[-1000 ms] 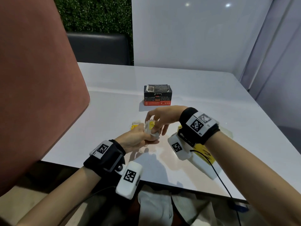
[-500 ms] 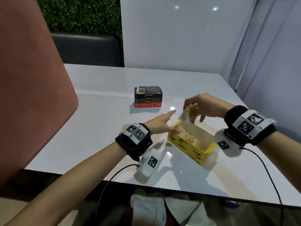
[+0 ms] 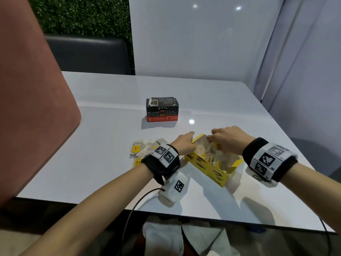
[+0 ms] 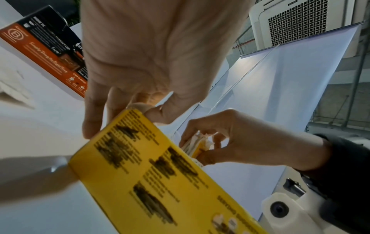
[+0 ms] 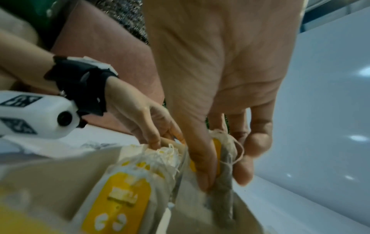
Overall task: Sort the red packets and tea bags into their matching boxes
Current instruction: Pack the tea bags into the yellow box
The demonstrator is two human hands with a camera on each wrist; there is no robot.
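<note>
An open yellow box (image 3: 208,169) lies at an angle near the table's front, with tea bags (image 3: 203,154) packed inside. My left hand (image 3: 186,142) holds the box's far end, thumb and fingers either side of its wall (image 4: 160,182). My right hand (image 3: 212,143) reaches down into the box and pinches a small bundle of tea bags with yellow tags (image 5: 226,158). Several loose tea bags (image 3: 145,149) lie on the table left of my left wrist. The black and red box (image 3: 162,110) stands further back, its top open. No red packets show on the table.
A white table (image 3: 110,172) carries everything; its front edge runs just below my wrists. A pink chair back (image 3: 27,89) rises at the left. A dark seat (image 3: 88,54) and a white panel (image 3: 193,43) stand behind the table.
My hands were together left of the yellow box, around tea bags. My right hand carried a bundle over the box and lowered it inside. My left hand moved to the box's far end.
</note>
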